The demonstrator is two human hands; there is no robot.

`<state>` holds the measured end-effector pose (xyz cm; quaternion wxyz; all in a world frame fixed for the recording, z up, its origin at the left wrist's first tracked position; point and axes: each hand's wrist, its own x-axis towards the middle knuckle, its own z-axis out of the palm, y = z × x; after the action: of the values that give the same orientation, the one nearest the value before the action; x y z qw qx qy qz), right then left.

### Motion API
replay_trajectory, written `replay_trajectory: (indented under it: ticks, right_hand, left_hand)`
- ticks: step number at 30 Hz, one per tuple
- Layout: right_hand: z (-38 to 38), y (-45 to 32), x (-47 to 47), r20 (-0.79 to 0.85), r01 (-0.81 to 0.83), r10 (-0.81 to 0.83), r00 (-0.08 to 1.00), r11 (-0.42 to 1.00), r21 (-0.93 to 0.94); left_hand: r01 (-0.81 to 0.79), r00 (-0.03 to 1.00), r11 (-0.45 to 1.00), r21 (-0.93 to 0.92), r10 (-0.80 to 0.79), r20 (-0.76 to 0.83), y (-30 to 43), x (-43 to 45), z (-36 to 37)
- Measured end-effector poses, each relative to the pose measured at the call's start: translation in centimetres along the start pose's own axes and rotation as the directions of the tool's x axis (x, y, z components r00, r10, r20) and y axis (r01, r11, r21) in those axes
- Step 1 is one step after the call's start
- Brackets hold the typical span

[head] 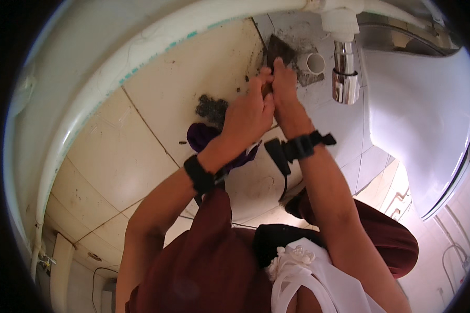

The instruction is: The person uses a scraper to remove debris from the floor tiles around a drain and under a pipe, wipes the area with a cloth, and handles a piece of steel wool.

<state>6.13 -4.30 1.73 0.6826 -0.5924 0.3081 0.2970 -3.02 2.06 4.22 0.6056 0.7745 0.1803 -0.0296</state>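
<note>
My left hand [250, 107] and my right hand [285, 84] are close together at the upper middle, both on the handle of a scraper [267, 89]. The tool's dark, wide blade [279, 51] points away from me against the dirty tiles near the wall. A short white pipe stub [315, 63] stands just right of the blade, with dark grime around it. Below and left of my left hand lie a grey scouring pad [212, 109] that looks like metal wool and a purple cloth [199, 137], partly hidden by my left wrist.
A white plastic pipe [141, 51] curves across the left and top. A chrome drain fitting [345, 82] hangs at the upper right, beside a large white fixture [411, 101]. Dark crumbs dot the cream tiles [203, 66]. My knees in dark red cloth [211, 242] are below.
</note>
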Motion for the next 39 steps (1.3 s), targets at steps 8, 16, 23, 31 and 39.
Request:
replay_trajectory:
  ticks: [8, 16, 23, 31, 39]
  right_hand:
    - [-2.2, 0.5, 0.1, 0.068, 0.022, -0.011, 0.998, 0.986, -0.163]
    - [-3.8, 1.1, -0.8, 0.058, -0.147, 0.157, 0.986, 0.977, -0.154]
    - [-4.8, -0.5, -1.3, 0.127, -0.150, 0.204, 0.971, 0.928, -0.342]
    - [-6.1, -1.4, -1.6, 0.067, -0.145, 0.188, 0.980, 0.902, -0.406]
    - [-10.6, -0.6, -3.4, 0.067, -0.108, 0.210, 0.975, 0.719, -0.687]
  left_hand:
    - [0.049, 0.997, 0.989, -0.140, -0.057, -0.050, 0.1, -1.5, 2.3]
    - [0.074, 0.996, 0.975, -0.207, -0.083, -0.034, 0.0, -3.0, 3.7]
    - [0.322, 0.947, 0.858, -0.401, -0.289, 0.142, 1.4, -3.9, 4.6]
    - [0.525, 0.850, 0.601, -0.602, -0.333, 0.409, 1.1, -3.7, 6.9]
    - [0.692, 0.608, 0.677, -0.250, -0.359, 0.708, -2.1, -7.5, 8.0]
